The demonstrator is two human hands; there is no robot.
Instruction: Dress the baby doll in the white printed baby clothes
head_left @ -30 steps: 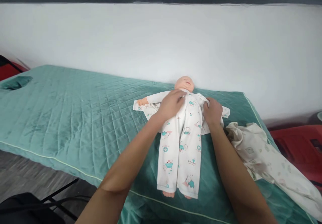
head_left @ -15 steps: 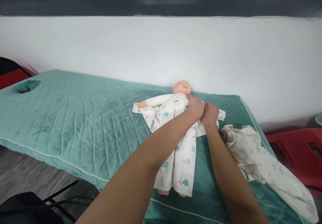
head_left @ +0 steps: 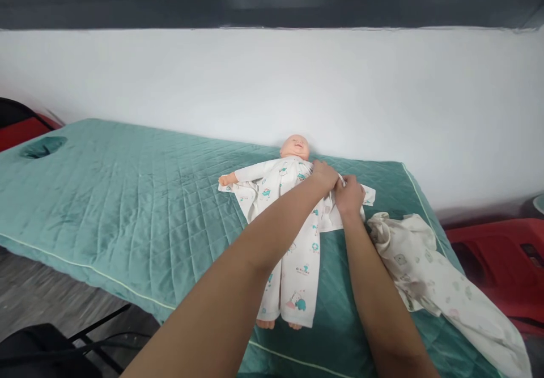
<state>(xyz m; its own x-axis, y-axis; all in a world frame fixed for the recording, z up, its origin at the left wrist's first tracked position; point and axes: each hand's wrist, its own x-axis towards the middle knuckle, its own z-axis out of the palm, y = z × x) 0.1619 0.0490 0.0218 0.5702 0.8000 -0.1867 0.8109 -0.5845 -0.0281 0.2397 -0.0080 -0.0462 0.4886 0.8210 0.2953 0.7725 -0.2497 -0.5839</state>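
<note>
The doll [head_left: 295,147] is lying face up on the green bed [head_left: 148,196]. The right hand [head_left: 349,195] is pinching white cloth [head_left: 341,180] by its side; I cannot tell what the left hand [head_left: 325,175] is gripping. They seem to be fixing clothes, so gentle pulling is probably needed.

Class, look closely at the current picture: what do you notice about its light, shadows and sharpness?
Head view: soft light on the wall, without harsh glare; head view: the cover looks paler at left, darker around the trousers; head view: their small prints are soft, and fingertip detail on the left hand and right hand is unclear.
</note>
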